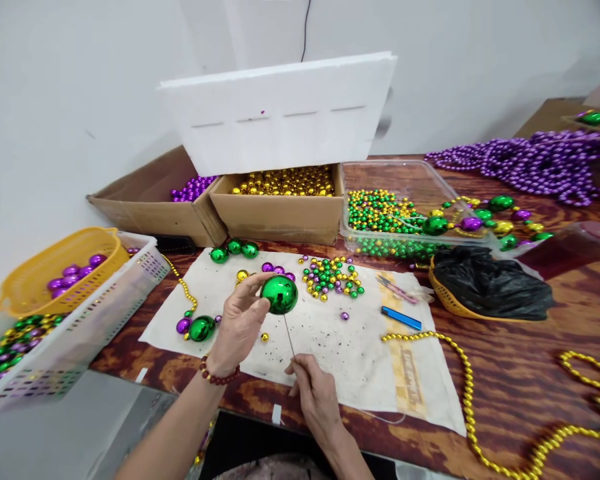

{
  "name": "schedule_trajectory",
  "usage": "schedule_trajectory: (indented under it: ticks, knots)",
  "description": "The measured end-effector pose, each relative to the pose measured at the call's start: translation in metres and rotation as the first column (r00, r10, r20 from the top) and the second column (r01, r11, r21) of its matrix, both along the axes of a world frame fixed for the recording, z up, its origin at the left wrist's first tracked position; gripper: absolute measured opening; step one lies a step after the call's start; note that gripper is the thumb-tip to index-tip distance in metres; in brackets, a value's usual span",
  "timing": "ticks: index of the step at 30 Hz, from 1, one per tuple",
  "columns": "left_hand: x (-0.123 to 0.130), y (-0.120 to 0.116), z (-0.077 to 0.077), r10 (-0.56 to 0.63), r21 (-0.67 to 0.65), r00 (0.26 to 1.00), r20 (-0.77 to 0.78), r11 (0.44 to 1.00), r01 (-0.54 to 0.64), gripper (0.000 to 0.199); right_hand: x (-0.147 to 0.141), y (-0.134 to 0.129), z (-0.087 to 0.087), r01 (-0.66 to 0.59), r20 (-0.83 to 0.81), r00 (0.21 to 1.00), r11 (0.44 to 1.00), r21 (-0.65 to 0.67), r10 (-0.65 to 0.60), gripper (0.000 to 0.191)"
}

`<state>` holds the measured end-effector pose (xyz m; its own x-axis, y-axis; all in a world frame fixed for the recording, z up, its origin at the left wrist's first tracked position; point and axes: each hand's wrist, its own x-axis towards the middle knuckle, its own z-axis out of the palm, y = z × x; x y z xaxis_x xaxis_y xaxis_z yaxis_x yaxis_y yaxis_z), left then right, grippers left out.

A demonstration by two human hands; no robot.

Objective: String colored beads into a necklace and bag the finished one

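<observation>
My left hand point(243, 320), with a dark red bead bracelet at the wrist, grips a large shiny green bead point(280, 293) above the cloth. A thin wire point(290, 337) runs from the underside of that bead down to my right hand point(313, 387), whose fingers are pinched around its lower end. Whether the wire's tip goes into the bead is not clear. On the white cloth point(330, 360) near the left wrist lies another large green bead point(201, 328) beside a purple bead point(183, 325). Small mixed beads point(330, 277) are heaped behind my hands.
Cardboard boxes of purple beads point(193, 189) and gold beads point(285, 181) stand behind, under a white foam board point(285, 117). A clear tub point(385, 233) holds small beads. Right are scissors point(396, 289), a blue lighter-like object point(401, 318), a gold bead string point(467, 393) and a bag-lined basket point(490, 283).
</observation>
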<state>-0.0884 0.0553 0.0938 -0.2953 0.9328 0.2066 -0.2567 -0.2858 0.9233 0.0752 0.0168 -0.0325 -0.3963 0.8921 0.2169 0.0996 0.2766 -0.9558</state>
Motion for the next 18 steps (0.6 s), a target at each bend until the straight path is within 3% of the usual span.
schedule_trajectory:
  ticks: [8, 18]
  knots:
    - [0.007, -0.005, 0.002, -0.02, 0.014, 0.999, -0.03, 1.0, 0.021, 0.037, -0.003, 0.001, 0.005, 0.015, -0.022, 1.0, 1.0, 0.007, -0.015, 0.021]
    - [0.01, -0.012, -0.008, -0.083, 0.01, 0.987, -0.134, 0.996, 0.085, 0.039, -0.005, 0.01, 0.027, 0.037, -0.084, 0.996, 0.998, 0.046, -0.033, 0.018]
